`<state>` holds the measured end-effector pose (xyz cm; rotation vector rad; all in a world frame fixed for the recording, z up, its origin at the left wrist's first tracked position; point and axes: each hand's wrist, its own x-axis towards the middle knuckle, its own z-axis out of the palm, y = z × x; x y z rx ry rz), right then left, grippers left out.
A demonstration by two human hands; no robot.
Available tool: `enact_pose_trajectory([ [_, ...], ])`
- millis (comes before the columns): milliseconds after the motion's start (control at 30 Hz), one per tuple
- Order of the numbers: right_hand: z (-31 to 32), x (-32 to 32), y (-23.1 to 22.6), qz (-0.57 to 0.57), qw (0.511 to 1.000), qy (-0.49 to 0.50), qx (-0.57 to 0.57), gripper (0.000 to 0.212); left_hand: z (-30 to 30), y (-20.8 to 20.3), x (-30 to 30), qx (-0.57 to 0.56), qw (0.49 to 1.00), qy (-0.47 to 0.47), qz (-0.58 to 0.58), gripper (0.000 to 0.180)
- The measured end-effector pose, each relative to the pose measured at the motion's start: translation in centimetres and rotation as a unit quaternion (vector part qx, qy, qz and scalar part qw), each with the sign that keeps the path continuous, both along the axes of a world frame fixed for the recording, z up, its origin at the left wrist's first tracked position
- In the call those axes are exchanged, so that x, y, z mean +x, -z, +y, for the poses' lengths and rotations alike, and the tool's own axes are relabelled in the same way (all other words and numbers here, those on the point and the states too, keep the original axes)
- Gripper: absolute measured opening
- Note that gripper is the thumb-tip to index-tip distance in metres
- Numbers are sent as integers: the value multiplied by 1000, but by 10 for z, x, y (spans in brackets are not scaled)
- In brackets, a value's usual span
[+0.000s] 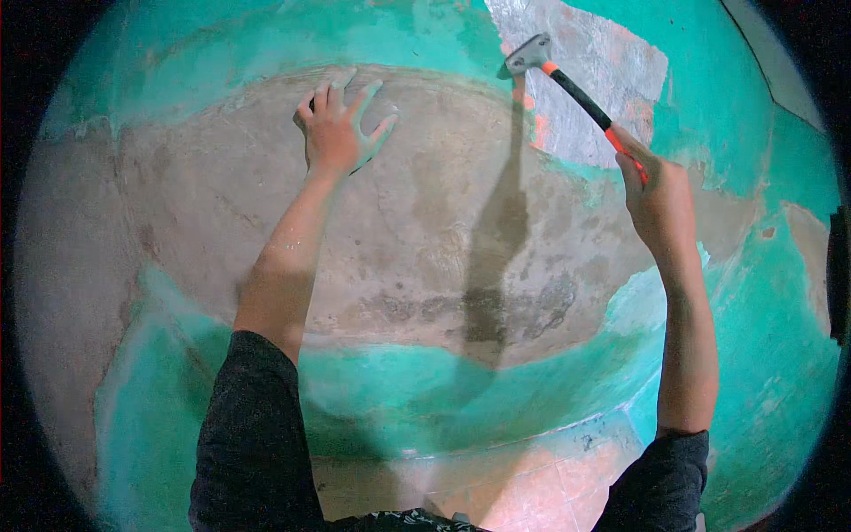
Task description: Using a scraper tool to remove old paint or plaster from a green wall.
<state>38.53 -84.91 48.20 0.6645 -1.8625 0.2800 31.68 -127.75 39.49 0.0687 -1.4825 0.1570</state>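
a: where to find the long-handled scraper (581, 96)?
b: up high, right of centre, head at the border between green paint (408, 40) and a pale silvery patch (629, 62). hard to tell whether touching.
a: gripped how?
b: wrapped by the right hand (658, 191), fingers curled round the orange lower end.
a: and the left hand (337, 133)?
b: empty, fingers spread, laid near the upper rim of the brown plaster (381, 195), well apart from the scraper.
a: likely to go wrong how?
b: could skid across the silvery patch if angled too flat, could gouge the plaster if tipped onto a corner, could twist in the grip, being held so far down.
a: made of what?
b: flared grey head, metal by the look; slim black-and-orange handle. around that, ragged-edged paint, rough, dark-stained plaster, a mottled silvery patch. lowest down, pinkish tiles (541, 488).
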Motion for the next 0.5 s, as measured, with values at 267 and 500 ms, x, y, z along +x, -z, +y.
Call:
enact_pose_trajectory([
  [267,-8,-4,-5,-23,1000,-3,-10,36,0,-1,3,2,1000,-6,-2,61],
  [500,-7,2,-7,-12,1000,-1,-17,36,1,1,1,-1,1000,14,-6,63],
])
